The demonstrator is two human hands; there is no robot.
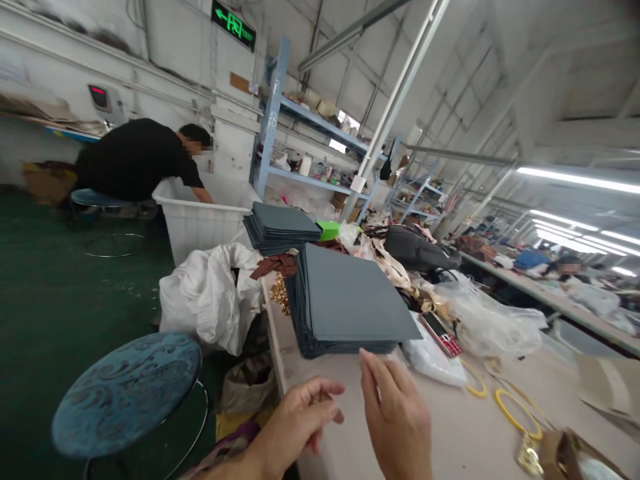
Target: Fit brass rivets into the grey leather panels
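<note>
On the table lies a tall stack of dark grey-green flat sheets (360, 293), its near edge facing me. My right hand (400, 420) is just in front of that edge, fingers stretched forward, the fingertips close to the lowest sheets; whether they touch, I cannot tell. Left of it, over the table's edge, is my left hand (307, 417), its fingers loosely bent and apart with nothing in them. A second stack of similar sheets (283, 227) stands farther back. Small gold-coloured metal pieces (280, 293) and a brown cloth (275, 265) lie left of the near stack.
To the right are a red phone (440, 335), clear plastic bags (493, 320), yellow rings (517, 413) and a black bag (420, 248). A blue patterned stool (130, 393) and white sack (205, 293) stand left. Beyond, a person (140, 157) bends over a white bin (205, 220).
</note>
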